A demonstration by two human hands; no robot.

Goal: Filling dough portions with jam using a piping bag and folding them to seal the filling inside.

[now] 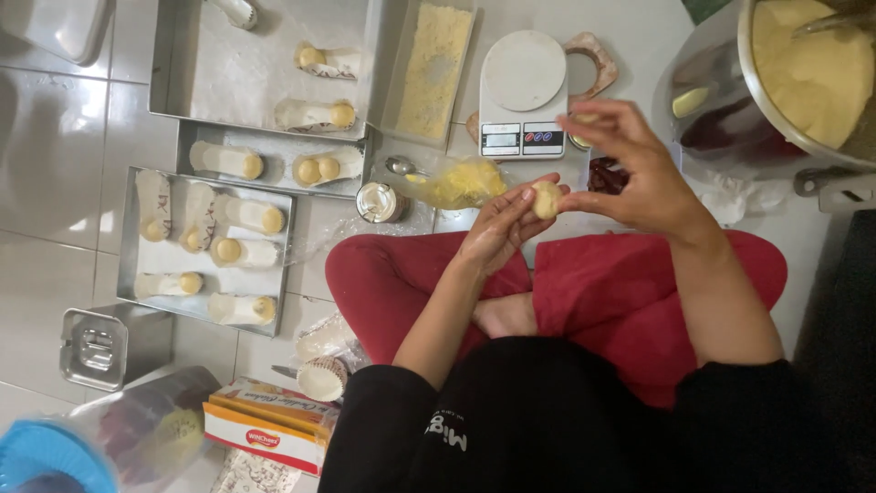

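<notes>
Sitting cross-legged on a tiled floor, a person works dough by a kitchen scale (522, 94).
Dough ball: a pale dough ball (546, 198) sits just below the scale.
Left hand: the left hand (500, 225) cups it from beneath.
Right hand: the right hand (634, 164) pinches its side with fingertips.
Trays: metal trays (196, 233) of wrapped pieces lie well left of the scale.
Bowl: a steel bowl (803, 64) of dough stands to its right.
</notes>
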